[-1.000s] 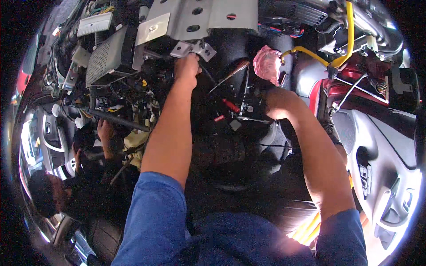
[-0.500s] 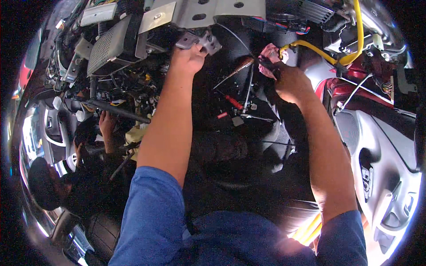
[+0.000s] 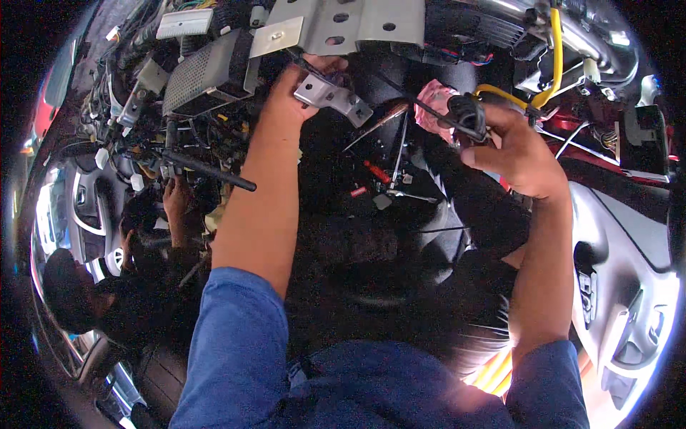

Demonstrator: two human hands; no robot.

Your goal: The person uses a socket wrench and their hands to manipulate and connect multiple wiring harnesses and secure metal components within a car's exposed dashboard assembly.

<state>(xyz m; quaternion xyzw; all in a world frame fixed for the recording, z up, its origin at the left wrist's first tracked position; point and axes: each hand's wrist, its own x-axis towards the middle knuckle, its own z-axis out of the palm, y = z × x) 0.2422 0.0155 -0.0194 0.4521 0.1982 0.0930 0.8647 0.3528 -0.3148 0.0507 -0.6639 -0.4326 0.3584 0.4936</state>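
My left hand (image 3: 318, 75) is at the upper middle, its fingers wrapped round a bent silver metal bracket (image 3: 332, 100) below a wide grey metal beam (image 3: 357, 25). To the right, my right hand (image 3: 522, 150) is closed on a dark tool (image 3: 470, 118) with a long thin shaft. Its shaft slants up and left toward the bracket; the exact kind of tool is not clear. Just left of my right hand sits a crumpled pink wrapping (image 3: 434, 104). A yellow-sheathed cable (image 3: 554, 57) runs behind it.
A screwdriver (image 3: 393, 113), a red-handled tool (image 3: 376, 171) and a wrench (image 3: 411, 195) lie in the dark footwell. A perforated metal box (image 3: 207, 79) and loose wiring are on the left. Another person's hand (image 3: 175, 200) works there. A car door (image 3: 629, 264) stands at right.
My right hand has drawn back to the right and turned, showing the dark tool across the pink wrapping. The bracket in my left hand has tilted and come slightly lower.
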